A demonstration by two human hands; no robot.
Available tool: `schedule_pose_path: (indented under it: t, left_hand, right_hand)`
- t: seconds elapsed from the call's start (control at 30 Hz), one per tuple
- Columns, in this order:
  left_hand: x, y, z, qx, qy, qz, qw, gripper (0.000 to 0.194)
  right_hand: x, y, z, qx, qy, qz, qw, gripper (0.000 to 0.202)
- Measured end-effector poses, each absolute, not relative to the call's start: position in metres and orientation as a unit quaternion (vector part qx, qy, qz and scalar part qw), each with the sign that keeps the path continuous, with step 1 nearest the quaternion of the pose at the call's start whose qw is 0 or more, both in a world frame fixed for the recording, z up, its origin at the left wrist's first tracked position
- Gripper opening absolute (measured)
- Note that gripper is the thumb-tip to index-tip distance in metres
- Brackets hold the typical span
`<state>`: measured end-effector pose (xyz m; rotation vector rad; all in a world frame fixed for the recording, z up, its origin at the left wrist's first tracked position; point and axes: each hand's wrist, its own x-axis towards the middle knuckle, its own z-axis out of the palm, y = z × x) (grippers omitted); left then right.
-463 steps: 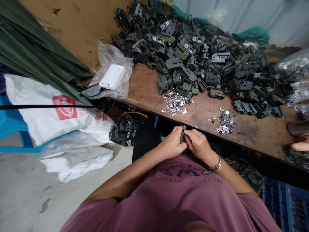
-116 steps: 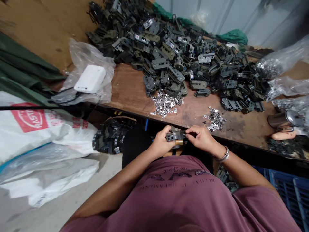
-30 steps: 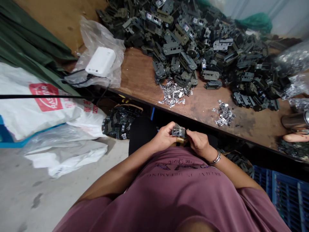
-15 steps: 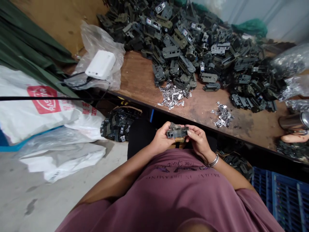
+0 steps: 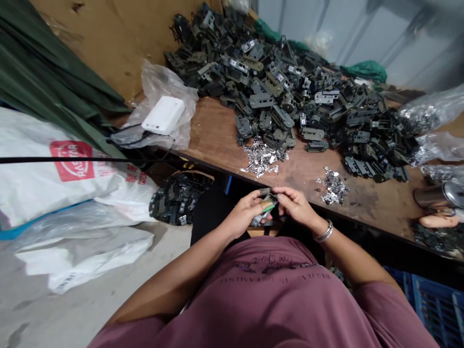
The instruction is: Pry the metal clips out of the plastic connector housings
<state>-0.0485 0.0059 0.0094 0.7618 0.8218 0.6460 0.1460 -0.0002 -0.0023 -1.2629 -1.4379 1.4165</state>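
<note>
My left hand point(image 5: 244, 215) is closed round a small grey plastic housing point(image 5: 258, 220), held low in front of the table edge. A green and yellowish strip shows on it beside my thumb. The thumb and fingers of my right hand point(image 5: 295, 207) pinch the housing's right end; whether they also hold some small piece is hidden. Just beyond my hands, on the table, lies a heap of small shiny metal clips point(image 5: 261, 158). A second, smaller heap of clips point(image 5: 334, 186) is further right.
A large pile of dark grey plastic housings point(image 5: 275, 92) covers the back of the brown table point(image 5: 213, 130). A white box with cables point(image 5: 164, 115) lies on plastic at left. At right are a metal can point(image 5: 431, 195), clear bags point(image 5: 435, 108) and a blue crate point(image 5: 438, 304).
The housing has been turned and tilted between my hands, and its green strip now shows. My right fingers have shifted on its right end. The camera view has tipped up slightly.
</note>
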Motion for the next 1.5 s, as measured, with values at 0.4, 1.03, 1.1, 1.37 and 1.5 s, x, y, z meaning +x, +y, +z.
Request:
schedule_pose_path:
  t: [0.4, 1.03, 1.1, 1.37, 1.5]
  left_hand:
    - [-0.034, 0.021, 0.011, 0.272, 0.469, 0.372, 0.753, 0.026]
    - [-0.026, 0.001, 0.012, 0.507, 0.435, 0.348, 0.658, 0.032]
    - [-0.025, -0.001, 0.011, 0.538, 0.446, 0.342, 0.628, 0.03]
    - [-0.029, -0.006, 0.011, 0.638, 0.487, 0.294, 0.519, 0.025]
    - [-0.03, -0.005, 0.012, 0.621, 0.464, 0.302, 0.555, 0.026]
  right_hand:
    - [0.152, 0.087, 0.005, -0.599, -0.798, 0.053, 0.036, 0.022]
    - [0.129, -0.011, 0.001, -0.476, -0.712, 0.197, 0.477, 0.005]
    - [0.129, -0.014, -0.002, -0.486, -0.71, 0.185, 0.475, 0.005]
    - [0.129, -0.028, -0.004, -0.477, -0.736, 0.132, 0.462, 0.01]
    - [0.131, -0.029, 0.0, -0.488, -0.722, 0.172, 0.46, 0.01]
